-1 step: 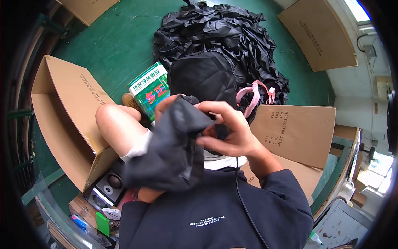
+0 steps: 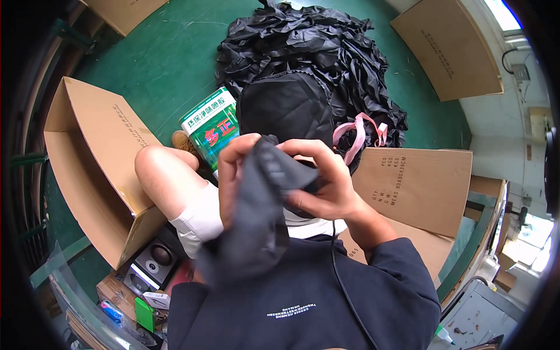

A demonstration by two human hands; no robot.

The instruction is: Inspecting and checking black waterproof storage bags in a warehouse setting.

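Observation:
A piece of thin black fabric [image 2: 248,216] hangs in front of my chest, its lower part blurred by motion. My left hand [image 2: 233,160] grips its top edge, partly covered by the cloth. On the other side my right hand [image 2: 332,181] pinches a fold between thumb and fingers. Just beyond my hands lies a rounded black fabric piece [image 2: 286,108] with a gathered edge. Behind it a large heap of crumpled black fabric [image 2: 303,44] spreads over the floor.
A green and white tin [image 2: 211,125] stands by my left leg. Pink ribbon [image 2: 359,131] lies right of the rounded piece. An open cardboard box [image 2: 102,140] is at left, another box [image 2: 414,186] at right, and a cardboard panel [image 2: 449,52] far right. A speaker [image 2: 153,259] sits lower left.
The hanging cloth has swung to the right and looks narrower, uncovering more of my left hand and the white shorts. My right hand has barely moved.

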